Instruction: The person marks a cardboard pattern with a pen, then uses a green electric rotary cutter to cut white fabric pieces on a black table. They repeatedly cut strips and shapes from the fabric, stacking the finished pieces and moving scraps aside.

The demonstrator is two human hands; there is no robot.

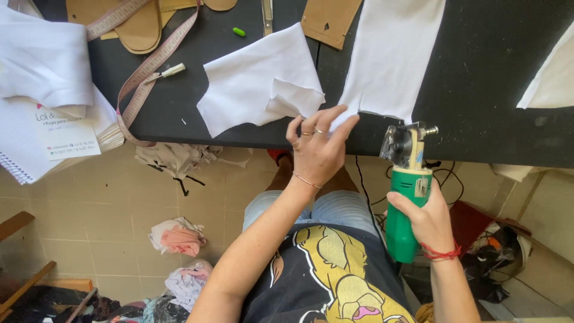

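- Nearest the camera, the right hand [426,216] is wrapped tight round the green body of a handheld rotary fabric cutter [405,197], whose metal head and round blade sit just off the near edge of the black table [490,78]; a dark cord trails down behind it towards the floor
- Left hand [317,146] lies at the table's near edge with fingers spread and closed on nothing; its fingertips [350,121] press down the near left corner of a long white fabric strip [391,57]
- That strip runs from the near edge away to the far side, right of centre, and its near end looks ragged or part-cut, just beside the blade
- By its look the cloth is thin, light and limp: it would likely crease, slide and bunch under a blade, so a flat palm or spread fingers close to the cut line, clear of the blade, would seem the safest hold, rather than a pinch
- By contrast, the cutter looks rigid, fairly heavy at the head, and best held by its green barrel
- Left of the hand lies a smaller white fabric piece [260,81] with a folded flap
- Farther left sit a pink measuring tape [143,72], brown card patterns [140,27] and a spiral notebook [36,137]
- Fabric scraps [178,236] lie on the tiled floor below
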